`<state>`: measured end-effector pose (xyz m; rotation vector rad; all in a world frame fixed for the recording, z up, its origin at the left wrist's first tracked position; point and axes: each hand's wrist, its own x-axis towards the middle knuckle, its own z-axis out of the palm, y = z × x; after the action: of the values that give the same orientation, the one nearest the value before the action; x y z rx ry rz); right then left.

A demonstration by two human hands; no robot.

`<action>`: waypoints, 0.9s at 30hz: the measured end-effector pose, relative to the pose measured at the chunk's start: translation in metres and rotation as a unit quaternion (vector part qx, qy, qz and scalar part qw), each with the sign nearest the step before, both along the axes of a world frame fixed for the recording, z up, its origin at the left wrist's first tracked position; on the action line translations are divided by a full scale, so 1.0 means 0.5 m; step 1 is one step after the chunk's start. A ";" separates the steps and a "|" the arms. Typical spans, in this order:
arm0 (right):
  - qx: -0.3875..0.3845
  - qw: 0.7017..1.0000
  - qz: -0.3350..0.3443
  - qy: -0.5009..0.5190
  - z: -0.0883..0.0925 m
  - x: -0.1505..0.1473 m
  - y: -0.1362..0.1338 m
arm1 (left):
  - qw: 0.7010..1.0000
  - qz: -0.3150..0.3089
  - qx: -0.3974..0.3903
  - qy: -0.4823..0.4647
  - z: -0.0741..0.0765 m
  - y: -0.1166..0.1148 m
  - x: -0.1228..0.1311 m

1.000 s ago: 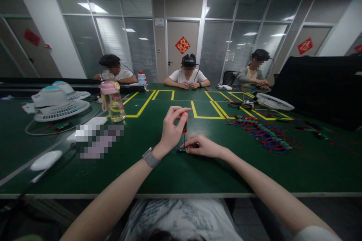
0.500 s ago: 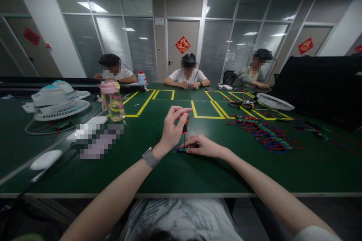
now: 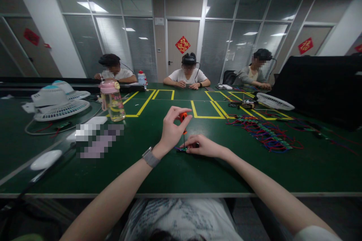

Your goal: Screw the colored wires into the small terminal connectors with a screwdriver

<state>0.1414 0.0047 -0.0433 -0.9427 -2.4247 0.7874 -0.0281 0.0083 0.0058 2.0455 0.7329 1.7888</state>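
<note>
My left hand (image 3: 173, 128), with a grey watch on its wrist, has its thumb and fingers around the orange and black handle of a screwdriver (image 3: 184, 117). The screwdriver stands upright, and its thin shaft points down at a small green circuit board (image 3: 182, 150) on the table. Whether the tip touches the board is too small to tell. Beside the shaft, my right hand (image 3: 202, 146) rests on the table with its fingertips closed on the board's right side, partly covering it.
A row of circuit boards with red and blue wires (image 3: 263, 133) lies to the right. A pink-lidded bottle (image 3: 113, 101) and white fans (image 3: 59, 103) stand at left. Yellow tape (image 3: 207, 117) marks the green table (image 3: 158, 180). Several people sit across it.
The fingers of my left hand have shifted around the screwdriver handle, and more of its orange top shows. My right hand and the board have stayed in place.
</note>
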 end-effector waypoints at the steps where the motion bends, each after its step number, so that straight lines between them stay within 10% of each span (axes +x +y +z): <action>1: 0.001 1.000 0.000 0.000 0.000 0.000 0.000 | 1.000 0.003 0.003 0.003 0.001 0.000 -0.001; 10: 0.006 1.000 0.004 0.001 -0.004 0.001 0.003 | 0.996 -0.077 -0.048 -0.019 -0.006 0.004 -0.001; 27: -0.008 1.000 0.004 0.016 -0.005 0.000 0.003 | 0.999 -0.047 -0.013 0.003 -0.005 0.003 -0.004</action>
<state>0.1414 0.0063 -0.0458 -0.9199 -2.4000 0.8196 -0.0299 0.0099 0.0034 2.0346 0.6488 1.7129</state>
